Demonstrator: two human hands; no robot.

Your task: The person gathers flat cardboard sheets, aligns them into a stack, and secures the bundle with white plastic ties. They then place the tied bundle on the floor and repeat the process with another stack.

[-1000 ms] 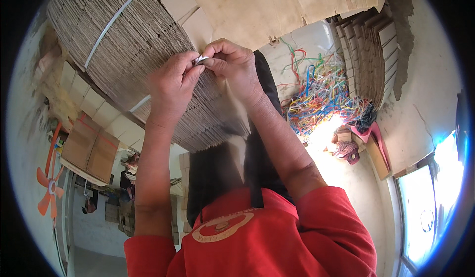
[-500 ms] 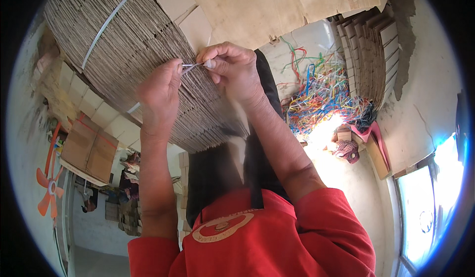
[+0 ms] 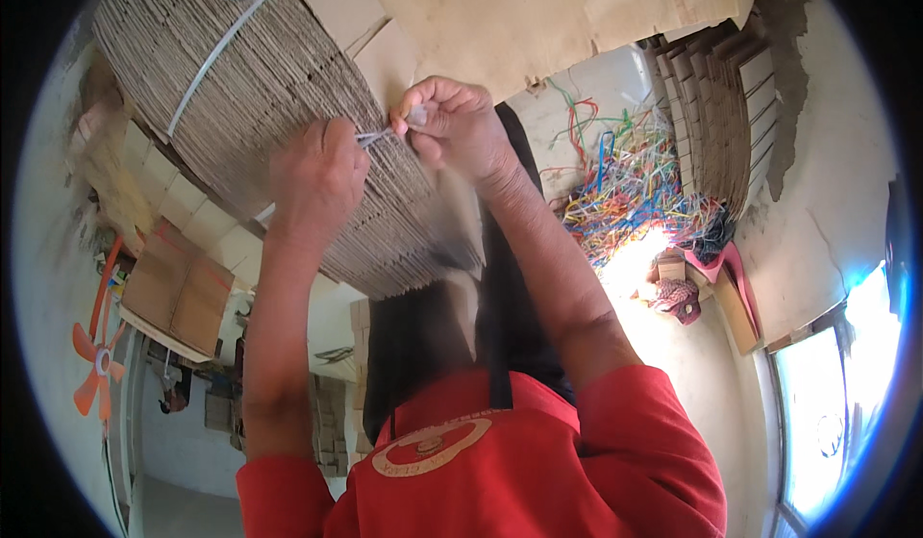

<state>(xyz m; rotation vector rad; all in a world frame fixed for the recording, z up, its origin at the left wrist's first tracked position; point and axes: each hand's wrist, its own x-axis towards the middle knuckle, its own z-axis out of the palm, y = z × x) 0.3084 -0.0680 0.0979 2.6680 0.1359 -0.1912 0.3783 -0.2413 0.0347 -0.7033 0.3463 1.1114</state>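
A long stack of flattened cardboard (image 3: 260, 67) lies in front of me, its many edges facing up. Over its nearer part, my left hand (image 3: 322, 177) is closed on a whitish plastic strap (image 3: 375, 138). My right hand (image 3: 450, 125) pinches the same strap between thumb and fingers, just right of the left hand. A short stretch of it shows between the two hands, twisted or crossed. Farther up the stack, a second white strap (image 3: 216, 52) runs across the edges and ends in a knot with a loose tail.
Brown cardboard sheet (image 3: 567, 9) lies beyond the stack. To the right are a tangled heap of coloured straps (image 3: 635, 182) and another cardboard stack (image 3: 716, 105) by the wall. At left stand a cardboard box (image 3: 178, 283) and an orange fan (image 3: 96, 370).
My left hand has turned over, its back now facing up, and shifted slightly right toward the right hand. The right hand keeps its pinch on the strap, nearly in place.
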